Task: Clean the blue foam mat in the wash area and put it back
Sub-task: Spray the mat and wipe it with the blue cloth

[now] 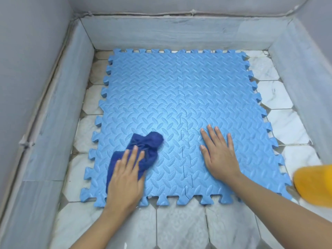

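The blue foam mat [179, 97], made of interlocking puzzle-edged tiles with a ribbed pattern, lies flat on the tiled floor of the wash area. A dark blue cloth [147, 142] is bunched on the mat's near left part. My left hand [125, 178] presses flat on the near end of that cloth, fingers over it. My right hand [219, 153] rests palm down on the mat's near right tile, fingers spread, holding nothing.
Low grey marble walls [172, 35] enclose the floor on the left, far and right sides. White marbled floor tiles [181, 227] show around the mat. A yellow object [316, 184] sits at the right edge, beside the mat's near right corner.
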A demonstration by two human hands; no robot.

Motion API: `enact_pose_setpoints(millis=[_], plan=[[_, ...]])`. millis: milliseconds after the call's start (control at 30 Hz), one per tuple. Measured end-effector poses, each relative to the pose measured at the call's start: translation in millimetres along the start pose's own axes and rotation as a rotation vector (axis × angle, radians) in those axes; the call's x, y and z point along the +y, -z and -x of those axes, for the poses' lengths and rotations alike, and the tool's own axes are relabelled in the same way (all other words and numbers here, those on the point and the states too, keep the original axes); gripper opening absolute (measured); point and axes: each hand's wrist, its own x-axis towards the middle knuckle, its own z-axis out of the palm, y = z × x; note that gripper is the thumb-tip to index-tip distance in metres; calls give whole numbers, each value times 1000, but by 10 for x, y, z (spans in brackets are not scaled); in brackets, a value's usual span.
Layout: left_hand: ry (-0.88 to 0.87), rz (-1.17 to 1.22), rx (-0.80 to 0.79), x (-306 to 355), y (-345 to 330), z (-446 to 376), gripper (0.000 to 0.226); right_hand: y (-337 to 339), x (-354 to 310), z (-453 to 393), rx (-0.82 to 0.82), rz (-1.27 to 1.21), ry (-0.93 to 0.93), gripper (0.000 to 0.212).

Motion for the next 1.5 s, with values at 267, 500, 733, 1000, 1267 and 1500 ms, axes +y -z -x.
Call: enact_pose_setpoints(millis=[267, 500, 733, 1000, 1267, 1500], plan=[[115, 7, 4, 93, 66, 12, 64, 44, 54, -28, 5, -209, 17, 54], [-814, -8, -193, 1866, -192, -68, 66, 282, 1375, 492, 92, -33, -310, 54], [-534, 18, -59, 2029, -251, -1428, 62, 67, 1441, 851, 228, -166, -448, 59], [-404, 54, -65, 2746, -203, -3037, 58, 17, 1501, 834, 220, -138, -429, 64], [-909, -28, -137, 2669, -247, -2374, 60, 0, 1498, 833, 236, -137, -418, 61], [-654, 15, -146, 2884, -259, -2444, 59, 27, 1482, 826, 249, -136, -427, 57]])
